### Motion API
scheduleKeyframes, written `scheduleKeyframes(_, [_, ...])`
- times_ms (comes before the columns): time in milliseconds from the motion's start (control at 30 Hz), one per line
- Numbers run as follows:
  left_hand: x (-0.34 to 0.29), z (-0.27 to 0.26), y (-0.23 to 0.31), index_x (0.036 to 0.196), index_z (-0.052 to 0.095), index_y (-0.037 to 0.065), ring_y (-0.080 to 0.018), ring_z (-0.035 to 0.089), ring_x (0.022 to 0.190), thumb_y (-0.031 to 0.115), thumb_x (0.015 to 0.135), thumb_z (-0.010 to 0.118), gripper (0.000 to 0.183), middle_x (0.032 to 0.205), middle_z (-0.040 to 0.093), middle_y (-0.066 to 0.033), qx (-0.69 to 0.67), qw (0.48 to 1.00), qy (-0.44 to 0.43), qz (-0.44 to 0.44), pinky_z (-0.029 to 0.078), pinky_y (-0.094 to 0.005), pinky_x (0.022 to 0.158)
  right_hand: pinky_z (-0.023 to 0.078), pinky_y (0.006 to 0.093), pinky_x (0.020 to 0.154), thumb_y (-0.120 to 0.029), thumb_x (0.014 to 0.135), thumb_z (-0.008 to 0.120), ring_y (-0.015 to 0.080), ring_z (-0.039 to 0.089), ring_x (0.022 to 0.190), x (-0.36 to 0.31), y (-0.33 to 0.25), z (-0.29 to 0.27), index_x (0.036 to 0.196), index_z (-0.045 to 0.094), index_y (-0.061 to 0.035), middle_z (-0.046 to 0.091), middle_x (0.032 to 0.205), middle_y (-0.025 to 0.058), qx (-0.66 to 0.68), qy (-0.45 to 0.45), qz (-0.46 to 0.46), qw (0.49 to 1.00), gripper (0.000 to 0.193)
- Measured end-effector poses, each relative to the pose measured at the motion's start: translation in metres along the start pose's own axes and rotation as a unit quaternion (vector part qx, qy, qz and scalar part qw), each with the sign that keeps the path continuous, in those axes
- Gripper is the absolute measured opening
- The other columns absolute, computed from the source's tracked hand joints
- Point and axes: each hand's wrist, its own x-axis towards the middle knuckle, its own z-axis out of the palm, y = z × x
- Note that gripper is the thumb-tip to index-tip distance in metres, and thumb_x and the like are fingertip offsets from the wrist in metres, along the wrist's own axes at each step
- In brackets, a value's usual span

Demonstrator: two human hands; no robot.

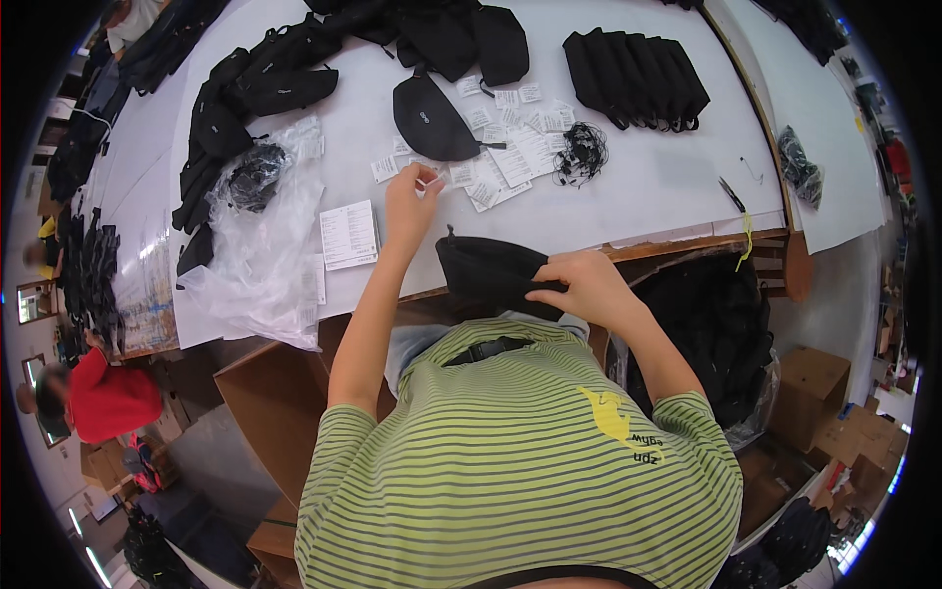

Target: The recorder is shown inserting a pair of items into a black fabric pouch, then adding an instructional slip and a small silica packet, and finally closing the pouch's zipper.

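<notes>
In the head view, the work seems to be pairing a black pouch (486, 267) with one of the white slips, so doing it well would mean keeping the pouch's mouth turned up and steady, bringing across a single slip, and checking that no second one clings to it. Holding the pouch by its rim alone probably leaves the far end free to swing, so slow movements should suit it. The right hand (594, 290) has its grip nearly closed, thumb on one side and fingers on the other, pinching the pouch's right end; the pouch hangs tilted over the front edge of the tabletop (687, 201). The left hand (410, 204), above the tabletop, has its thumb and fingertips brought together on a small white slip (430, 184); its exact shape is hard to tell. Just beyond that grip lies a rounded black bag (432, 123), with printed cards (525, 159) beside it.
</notes>
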Motion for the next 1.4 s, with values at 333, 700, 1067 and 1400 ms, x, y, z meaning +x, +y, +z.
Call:
scheduleKeyframes(333, [-0.03, -0.078, 0.114, 0.094, 0.067, 0.012, -0.024, 0.049, 0.108, 0.023, 0.072, 0.075, 0.026, 0.116, 0.055, -0.0061, 0.094, 0.971, 0.043, 0.214, 0.035, -0.0325, 0.092, 0.046, 0.0337, 0.055, -0.022, 0.073, 0.073, 0.0249, 0.059, 0.062, 0.036, -0.015, -0.025, 0.081, 0.068, -0.0092, 0.059, 0.068, 0.0044, -0.101, 0.105, -0.055, 0.988, 0.015])
scheduleKeyframes(700, [-0.074, -0.055, 0.101, 0.125, 0.044, 0.003, -0.0232, 0.056, 0.107, 0.012, 0.079, 0.07, 0.054, 0.115, 0.056, -0.0113, -0.741, 0.632, 0.012, -0.228, 0.046, -0.0384, 0.093, 0.035, 0.0263, 0.044, -0.014, 0.066, 0.08, 0.0146, 0.047, 0.047, 0.05, -0.047, -0.003, 0.079, 0.069, -0.0013, 0.053, 0.057, 0.0044, 0.107, 0.277, -0.096, 0.95, 0.021])
scheduleKeyframes(1067, [-0.062, -0.05, 0.132, 0.121, 0.047, 0.005, -0.0222, 0.058, 0.1, 0.01, 0.082, 0.069, 0.045, 0.109, 0.058, -0.0082, -0.678, 0.691, 0.053, -0.246, 0.05, -0.0367, 0.087, 0.024, 0.0234, 0.044, -0.017, 0.087, 0.065, 0.0038, 0.033, 0.048, 0.046, -0.045, 0.027, 0.084, 0.068, -0.0035, 0.042, 0.056, -0.0025, 0.269, 0.405, 0.021, 0.873, 0.014])
scheduleKeyframes(1400, [-0.049, -0.063, 0.128, 0.116, 0.052, -0.002, -0.0208, 0.062, 0.091, 0.009, 0.074, 0.073, 0.048, 0.103, 0.061, -0.0109, -0.603, 0.738, -0.113, -0.28, 0.051, -0.0314, 0.08, 0.036, 0.0168, 0.068, -0.018, 0.095, 0.053, 0.004, 0.048, 0.069, 0.05, -0.018, 0.023, 0.099, 0.063, 0.0032, 0.059, 0.077, -0.0011, 0.421, 0.286, 0.027, 0.86, 0.024])
